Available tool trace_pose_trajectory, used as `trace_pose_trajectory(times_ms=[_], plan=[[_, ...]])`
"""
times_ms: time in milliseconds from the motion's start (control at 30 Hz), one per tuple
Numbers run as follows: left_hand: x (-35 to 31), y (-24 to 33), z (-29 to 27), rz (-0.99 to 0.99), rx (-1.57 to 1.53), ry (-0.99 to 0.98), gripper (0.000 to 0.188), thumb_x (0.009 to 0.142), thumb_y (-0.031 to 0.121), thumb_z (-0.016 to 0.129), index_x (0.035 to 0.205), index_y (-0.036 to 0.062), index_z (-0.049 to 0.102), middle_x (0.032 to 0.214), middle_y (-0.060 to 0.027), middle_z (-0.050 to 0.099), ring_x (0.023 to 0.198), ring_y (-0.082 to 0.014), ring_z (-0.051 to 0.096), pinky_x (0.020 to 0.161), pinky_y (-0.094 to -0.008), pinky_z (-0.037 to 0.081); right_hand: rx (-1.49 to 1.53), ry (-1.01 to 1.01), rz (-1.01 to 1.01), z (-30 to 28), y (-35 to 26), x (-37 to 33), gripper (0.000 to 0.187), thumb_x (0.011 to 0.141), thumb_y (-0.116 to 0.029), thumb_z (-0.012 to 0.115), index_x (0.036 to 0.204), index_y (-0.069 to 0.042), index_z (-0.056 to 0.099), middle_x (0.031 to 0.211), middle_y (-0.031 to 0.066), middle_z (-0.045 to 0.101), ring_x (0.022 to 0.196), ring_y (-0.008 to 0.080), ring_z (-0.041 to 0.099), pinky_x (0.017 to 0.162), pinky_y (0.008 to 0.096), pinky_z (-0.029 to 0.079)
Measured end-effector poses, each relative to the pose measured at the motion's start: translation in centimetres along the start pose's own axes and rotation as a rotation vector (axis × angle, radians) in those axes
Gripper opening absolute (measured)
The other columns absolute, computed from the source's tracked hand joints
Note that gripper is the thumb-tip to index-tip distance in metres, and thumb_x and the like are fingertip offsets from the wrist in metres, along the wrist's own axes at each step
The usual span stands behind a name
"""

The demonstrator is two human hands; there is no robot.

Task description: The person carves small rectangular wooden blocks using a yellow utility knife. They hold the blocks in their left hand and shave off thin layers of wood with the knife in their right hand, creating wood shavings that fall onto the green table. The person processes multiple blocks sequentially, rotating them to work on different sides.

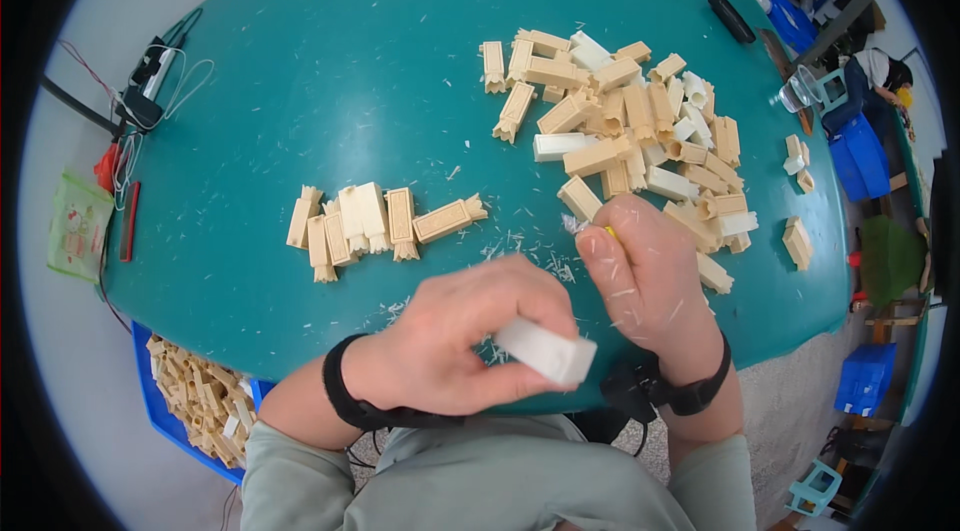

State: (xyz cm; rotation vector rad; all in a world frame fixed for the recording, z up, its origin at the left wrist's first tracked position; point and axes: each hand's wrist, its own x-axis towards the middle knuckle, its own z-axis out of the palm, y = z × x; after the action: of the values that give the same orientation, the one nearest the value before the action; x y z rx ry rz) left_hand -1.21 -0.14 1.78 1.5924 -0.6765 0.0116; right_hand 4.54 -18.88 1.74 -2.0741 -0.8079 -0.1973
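My left hand (465, 331) is closed round a white, hollow-looking rectangular block (548, 351), its square end tilted toward the near right. My right hand (650, 276) grips a small tool with a yellow part (612, 231) and a whitish, shiny wrapped tip (573, 223); most of it is hidden in the fist, so its exact kind does not show. Thin pale shavings (530, 256) lie on the table around both hands, and a few cling to the right one. Beyond the right hand spreads a heap of cream and white blocks (610, 121) with jagged ends.
A smaller group of blocks (360, 221) lies left on the green table (300, 81). Few pieces (797, 243) sit at the right edge. A blue bin (160, 411) full of blocks stands lower left. A power strip (150, 81), glass jar (798, 89) and black object (731, 19) edge the table.
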Motion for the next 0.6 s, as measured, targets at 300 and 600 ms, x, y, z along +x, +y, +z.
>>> trace_pose_trajectory(times_ms=[300,600], plan=[[1.0,0.3,-0.2,-0.106,-0.195,0.351,0.032,0.077,0.008,0.069,0.103,0.0017,0.051,0.099,-0.0045,0.05,0.085,-0.0127,0.051,0.073,-0.0248,0.042,0.138,-0.074,0.072,-0.8,-0.9,-0.1,0.022,0.084,-0.02,0.058,0.074,-0.001,0.053,0.063,0.0112,0.05,0.054,0.0264,0.049,0.05,0.0325,0.04],[0.6,-0.8,-1.8,-0.001,0.161,0.148,0.04,0.077,0.016,0.07,0.107,0.0034,0.046,0.096,-0.0091,0.052,0.084,-0.0157,0.052,0.074,-0.0279,0.043,0.255,-0.141,-0.02,-1.1,-1.1,-0.2,0.027,0.083,-0.025,0.061,0.073,-0.002,0.053,0.063,0.0114,0.051,0.054,0.0262,0.051,0.049,0.0325,0.04]])
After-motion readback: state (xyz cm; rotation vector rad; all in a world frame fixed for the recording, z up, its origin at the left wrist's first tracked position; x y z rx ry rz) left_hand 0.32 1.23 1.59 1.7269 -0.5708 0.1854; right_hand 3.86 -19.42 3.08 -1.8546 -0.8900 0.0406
